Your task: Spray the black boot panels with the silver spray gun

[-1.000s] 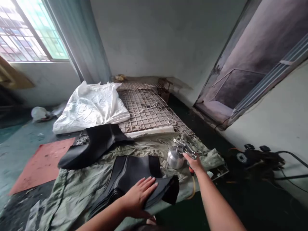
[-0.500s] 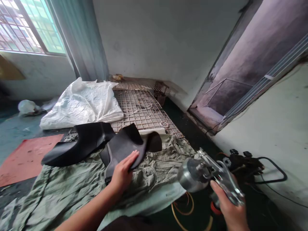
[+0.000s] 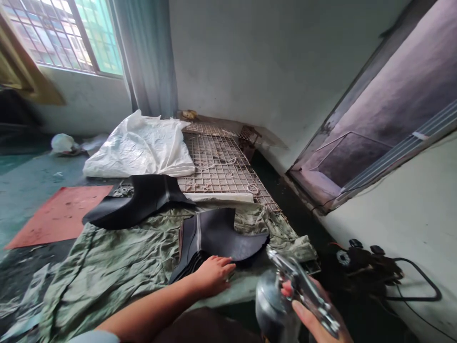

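My right hand (image 3: 310, 309) is wrapped round the handle of a metal spray gun (image 3: 303, 288), which has a silver cup (image 3: 271, 300) below it. The gun's nozzle points forward, close to the right end of a stack of black boot-shaped pieces (image 3: 221, 238). Along the near edge of that stack lies my left hand (image 3: 216, 276), palm down with its fingers stretched out. Whether its fingertips touch the pieces I cannot tell. Farther left, another black boot-shaped piece or pile (image 3: 139, 202) rests on the crumpled green cloth (image 3: 124, 257).
White plastic sheeting (image 3: 143, 147) covers part of a wire mesh (image 3: 217, 159) behind the pieces. A red sheet (image 3: 64, 214) lies on the floor at left. Dark machinery with a bent handle (image 3: 378, 271) stands on the right, near the wall and a doorway.
The top black piece, curled up under my left hand before, now lies flat on the stack. My left hand has moved right and nearer me. The spray gun has swung left towards the stack.
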A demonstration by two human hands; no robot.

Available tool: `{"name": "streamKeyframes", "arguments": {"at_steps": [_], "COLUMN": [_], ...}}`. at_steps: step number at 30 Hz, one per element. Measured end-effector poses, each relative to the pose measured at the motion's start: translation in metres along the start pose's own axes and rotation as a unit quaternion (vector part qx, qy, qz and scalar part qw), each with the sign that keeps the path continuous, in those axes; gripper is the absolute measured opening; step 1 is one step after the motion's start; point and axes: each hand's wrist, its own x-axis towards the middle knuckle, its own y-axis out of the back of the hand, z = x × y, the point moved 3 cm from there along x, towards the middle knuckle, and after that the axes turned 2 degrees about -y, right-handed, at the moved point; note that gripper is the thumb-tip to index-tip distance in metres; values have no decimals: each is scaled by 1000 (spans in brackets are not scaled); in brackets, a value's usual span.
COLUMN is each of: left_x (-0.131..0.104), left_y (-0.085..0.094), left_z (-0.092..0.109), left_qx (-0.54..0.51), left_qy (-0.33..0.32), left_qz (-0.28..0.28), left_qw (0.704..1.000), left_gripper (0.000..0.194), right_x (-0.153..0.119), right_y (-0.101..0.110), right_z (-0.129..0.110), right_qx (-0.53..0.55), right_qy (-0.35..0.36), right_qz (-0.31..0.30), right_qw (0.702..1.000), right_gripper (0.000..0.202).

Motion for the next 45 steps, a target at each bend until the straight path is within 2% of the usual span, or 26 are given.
{"name": "streamKeyframes", "arguments": {"at_steps": [3,8,13,17,23,28,31,38,45], "left_x": [-29,-83,-132,-141,-120,-109,-107,-110,-111], "left_y": [0,-13,-21,-26,-31,-42,-48,-49,-39], "left_z": [-4,-35,-70,-90,-114,-126,-130,-140,-146], "left_qx": [-8,-9,-4,2,16,15,12,-5,-9], "left_qy": [-5,31,71,51,1,-33,-43,-39,-25], "left_qz": [-2,15,66,93,121,124,117,91,20], "left_qw": [1000,999,995,994,992,992,992,995,999], "left_gripper": [47,40,34,35,30,29,27,26,32], "right_x": [21,63,101,121,136,133,131,139,142], "right_y": [-43,-108,-144,-163,-180,-191,-195,-190,-172], "right_z": [-15,-43,-50,-49,-51,-58,-59,-52,-49], "right_qx": [-24,-108,-147,-165,-200,-246,-278,-299,-268], "right_qy": [-6,35,29,8,-21,-33,-31,-56,-89], "right_qz": [-106,-202,-198,-190,-172,-227,-234,-167,-105], "right_qw": [994,973,969,968,964,942,931,938,954], "right_gripper": [36,26,22,23,23,24,21,23,22]}}
